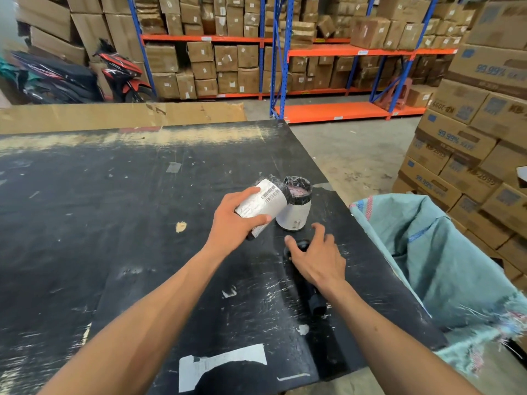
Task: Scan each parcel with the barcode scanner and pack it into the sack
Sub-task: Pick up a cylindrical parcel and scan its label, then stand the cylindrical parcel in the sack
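L hand [238, 220] is gripping a tilted cylindrical parcel w/ white barcode label and black wrap [263, 205], fingers and thumb curled round it, just above the scuffed black tabletop [114, 209]. A 2nd upright white cylindrical parcel w/ black plastic top [296, 208] is standing right beside it. R hand [316, 259] is hovering w/ fingers spread over the black handheld barcode scanner [306, 283] lying on the table; contact unclear. Open teal woven sack [433, 252] is hanging at the table's R edge.
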A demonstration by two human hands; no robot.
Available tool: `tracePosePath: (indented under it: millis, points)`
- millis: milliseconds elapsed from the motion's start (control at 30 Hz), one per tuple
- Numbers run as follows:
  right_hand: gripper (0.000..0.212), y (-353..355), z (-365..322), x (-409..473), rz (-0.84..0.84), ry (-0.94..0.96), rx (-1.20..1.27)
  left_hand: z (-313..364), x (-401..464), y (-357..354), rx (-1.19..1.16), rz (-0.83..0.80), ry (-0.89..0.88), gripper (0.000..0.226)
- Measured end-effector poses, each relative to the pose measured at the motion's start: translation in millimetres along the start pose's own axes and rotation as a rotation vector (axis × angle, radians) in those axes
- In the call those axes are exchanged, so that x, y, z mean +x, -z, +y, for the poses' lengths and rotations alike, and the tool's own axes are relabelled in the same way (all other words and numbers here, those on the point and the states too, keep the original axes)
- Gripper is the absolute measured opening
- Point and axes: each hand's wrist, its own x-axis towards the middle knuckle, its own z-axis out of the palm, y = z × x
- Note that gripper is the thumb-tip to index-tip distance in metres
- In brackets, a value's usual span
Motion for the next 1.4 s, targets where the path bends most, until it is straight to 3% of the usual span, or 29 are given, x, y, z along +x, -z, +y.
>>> tracePosePath:
  millis: [100,200,300,367,500,567,767,933,1100,1400]
  points:
    - [0.065,20.4,-7.2,2.1,0.142,0.107,0.356,22.9,-0.9,-22.2,-0.073,0.021,-0.061,0.062]
    - [0.049,45.1,-13.8,9.6,0.157,0.171,0.728,44.6,1.9,-51.9,-0.105,-0.025,-0.070,0.074]
    - [0.053,63.1,-5.8,22.4,0.180,0.202,0.881,61.3,4.7,-84.5,-0.078,-0.186,-0.064,0.097]
    - [0.063,73.4,9.5,31.4,0.191,0.152,0.937,66.9,4.8,-106.9,-0.068,-0.328,-0.101,0.096]
    - [0.081,101.7,56.3,51.5,0.287,0.077,0.844,62.2,6.0,-157.2,-0.028,-0.516,-0.091,0.098]
    - [0.085,111.8,86.7,64.1,0.310,0.047,0.786,62.4,7.3,-184.6,-0.052,-0.566,-0.064,0.088]
    - [0.077,138.9,178.6,101.0,0.317,-0.003,0.609,62.9,8.9,-277.4,-0.041,-0.518,0.022,0.066]
    - [0.076,139.6,251.6,130.1,0.222,-0.026,0.508,31.8,17.0,-334.2,0.313,-0.314,-0.049,0.064]
    - [0.076,115.0,309.9,155.3,0.088,-0.096,0.412,-14.0,41.1,-365.5,0.816,-0.311,-0.084,0.072]
    - [0.077,58.1,365.6,210.2,-0.106,-0.193,0.315,-49.8,55.0,-375.7,1.018,-0.337,-0.065,0.071]
